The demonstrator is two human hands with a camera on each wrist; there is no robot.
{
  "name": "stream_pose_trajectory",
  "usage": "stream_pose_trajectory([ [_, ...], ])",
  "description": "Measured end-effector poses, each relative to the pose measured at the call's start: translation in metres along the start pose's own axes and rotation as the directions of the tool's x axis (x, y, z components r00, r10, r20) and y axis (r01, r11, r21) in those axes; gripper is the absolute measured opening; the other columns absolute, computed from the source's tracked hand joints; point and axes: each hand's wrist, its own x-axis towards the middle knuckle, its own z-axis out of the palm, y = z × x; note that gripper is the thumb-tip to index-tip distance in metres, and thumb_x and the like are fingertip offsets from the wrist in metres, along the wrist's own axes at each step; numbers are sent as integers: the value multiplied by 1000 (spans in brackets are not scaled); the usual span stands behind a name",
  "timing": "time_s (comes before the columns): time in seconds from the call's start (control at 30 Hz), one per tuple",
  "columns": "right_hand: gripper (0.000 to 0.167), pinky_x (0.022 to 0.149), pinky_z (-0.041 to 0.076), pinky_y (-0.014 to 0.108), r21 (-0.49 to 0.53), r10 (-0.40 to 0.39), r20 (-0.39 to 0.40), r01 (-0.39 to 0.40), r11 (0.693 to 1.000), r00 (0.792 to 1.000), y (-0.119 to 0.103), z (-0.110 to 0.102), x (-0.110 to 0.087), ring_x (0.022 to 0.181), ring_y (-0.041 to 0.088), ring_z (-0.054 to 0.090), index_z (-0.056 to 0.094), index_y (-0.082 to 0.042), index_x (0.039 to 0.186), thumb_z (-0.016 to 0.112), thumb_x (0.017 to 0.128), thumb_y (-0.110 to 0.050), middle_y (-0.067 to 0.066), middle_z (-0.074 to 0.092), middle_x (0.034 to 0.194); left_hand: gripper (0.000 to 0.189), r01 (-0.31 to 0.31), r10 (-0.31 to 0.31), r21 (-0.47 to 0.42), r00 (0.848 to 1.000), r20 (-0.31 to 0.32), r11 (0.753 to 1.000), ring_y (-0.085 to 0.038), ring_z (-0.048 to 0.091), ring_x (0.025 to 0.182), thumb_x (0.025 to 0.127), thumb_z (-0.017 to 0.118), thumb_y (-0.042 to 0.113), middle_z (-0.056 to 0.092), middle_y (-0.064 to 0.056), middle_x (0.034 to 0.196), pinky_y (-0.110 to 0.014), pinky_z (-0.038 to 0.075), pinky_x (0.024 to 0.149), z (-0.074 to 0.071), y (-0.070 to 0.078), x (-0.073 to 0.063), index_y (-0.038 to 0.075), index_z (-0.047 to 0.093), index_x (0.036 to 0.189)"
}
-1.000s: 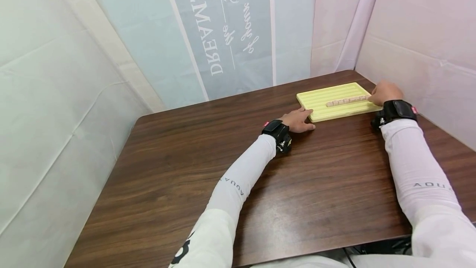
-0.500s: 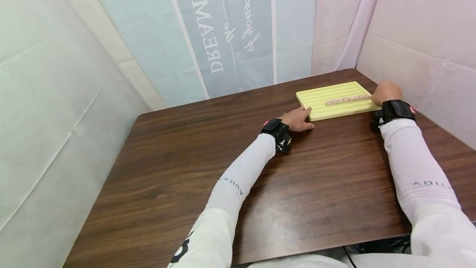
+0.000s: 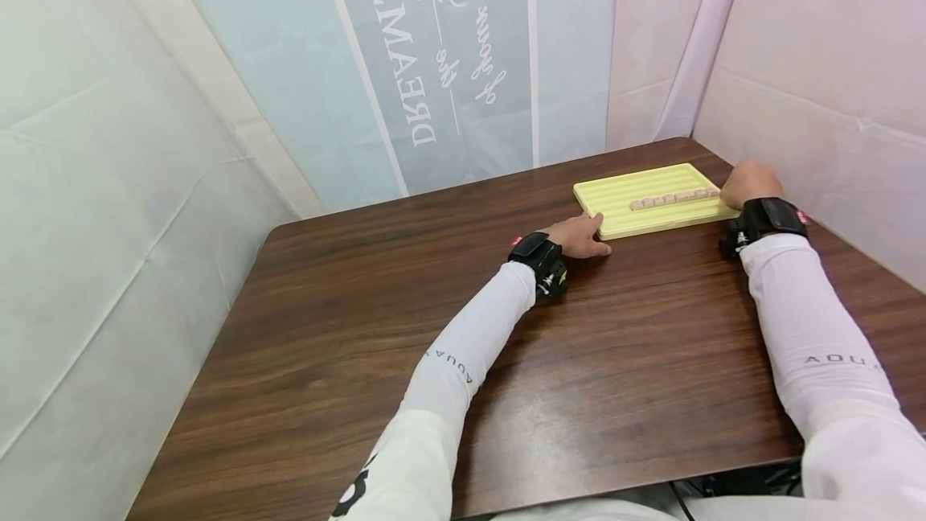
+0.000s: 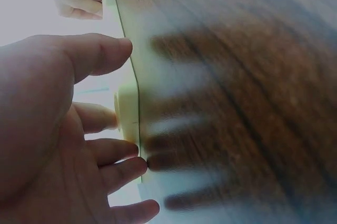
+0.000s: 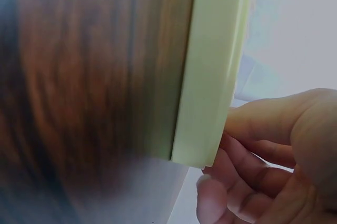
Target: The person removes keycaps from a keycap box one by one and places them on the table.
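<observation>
A pale yellow tray [image 3: 654, 186] with long grooves lies near the far right part of the table. Several small light-wood blocks [image 3: 669, 199] stand in a row along one groove, with the right end close to my right hand. My left hand [image 3: 576, 236] is at the tray's near left corner, thumb and fingers spread and touching its side. The left wrist view shows these fingers [image 4: 124, 174] mostly straight against the edge. My right hand [image 3: 752, 183] grips the tray's right end. In the right wrist view its thumb is at the rim and the other fingers [image 5: 253, 182] are curled by the corner.
The dark wood table [image 3: 405, 296] runs to a pale blue printed curtain [image 3: 463, 87] behind. A white sheet wall [image 3: 832, 103] stands close to my right hand, another on the left. Black wrist cameras [image 3: 537, 260] sit on both wrists.
The tray and its row of blocks have shifted slightly left against my left hand. My right hand's fingers have curled in more at the tray's right end.
</observation>
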Motion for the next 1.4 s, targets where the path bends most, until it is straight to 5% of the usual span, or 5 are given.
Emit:
stream_pose_trajectory([
  [0.27, 25, 64, 46, 54, -30, -36, 14, 36, 999, 999, -1, 0, 1, 83, 54, 53, 69, 8, 71, 49, 72, -6, 39, 59, 96, 61, -28, 29, 33, 999, -35, 999, -9, 48, 115, 98, 49, 45, 47, -3, 135, -19, 41, 95, -1, 1, -6, 12, 32, 146],
  [0.53, 27, 52, 41, 39, -14, -47, 25, 47, 999, 999, -2, 1, 4, 77, 46, 58, 72, 9, 83, 59, 77, -13, 33, 66, 88, 40, -34, 38, 56, 997, -65, 998, -9, 49, 91, 97, 52, 41, 53, 1, 108, -21, 41, 76, -3, -1, -11, 12, 48, 124],
  [0.97, 31, 51, 41, 36, -13, -85, 104, 87, 996, 991, -11, 2, 8, 72, 39, 59, 72, 11, 85, 64, 77, -17, 28, 68, 84, 35, -55, 56, 16, 997, -55, 998, -11, 49, 87, 97, 52, 37, 52, 1, 103, -20, 39, 72, -2, -14, -21, 11, 48, 120],
  [1.4, 25, 48, 39, 36, -18, -76, 112, 78, 997, 991, -29, 8, 3, 63, 31, 52, 65, -2, 59, 63, 79, -17, 6, 57, 57, 31, -70, 71, 7, 996, -61, 997, -12, 49, 86, 97, 52, 35, 52, -1, 101, -22, 39, 72, 1, -28, -32, 11, 49, 116],
])
